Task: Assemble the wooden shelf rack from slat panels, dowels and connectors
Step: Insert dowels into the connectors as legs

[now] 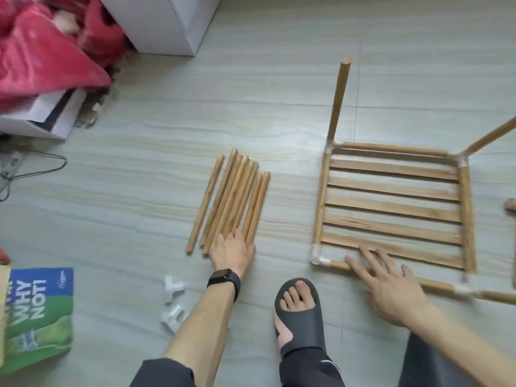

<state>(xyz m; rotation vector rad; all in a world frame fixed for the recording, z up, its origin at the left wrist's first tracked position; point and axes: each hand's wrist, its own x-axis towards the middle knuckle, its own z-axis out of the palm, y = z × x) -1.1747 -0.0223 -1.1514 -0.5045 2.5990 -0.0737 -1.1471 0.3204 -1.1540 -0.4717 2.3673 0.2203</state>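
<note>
A slat panel (pixel 391 208) lies flat on the floor at the right, framed by dowels joined with white corner connectors (pixel 318 256). Two dowels rise from its far corners, one (pixel 339 99) at the left and one at the right edge of view. My right hand (pixel 388 283) lies with spread fingers on the panel's near dowel and slats. In the middle of the floor is a loose bundle of several dowels (pixel 237 202). My left hand (pixel 231 252) rests on the near ends of those dowels; its fingers are hidden. Two white connectors (pixel 173 301) lie by my left forearm.
My foot in a dark slipper (pixel 298 311) stands between my arms. A green and blue bag (pixel 39 311) lies at the lower left. Red cloth (pixel 47 48) over white boxes fills the upper left, beside a white cabinet (pixel 167 23). A wire hanger (pixel 42 166) lies at the left.
</note>
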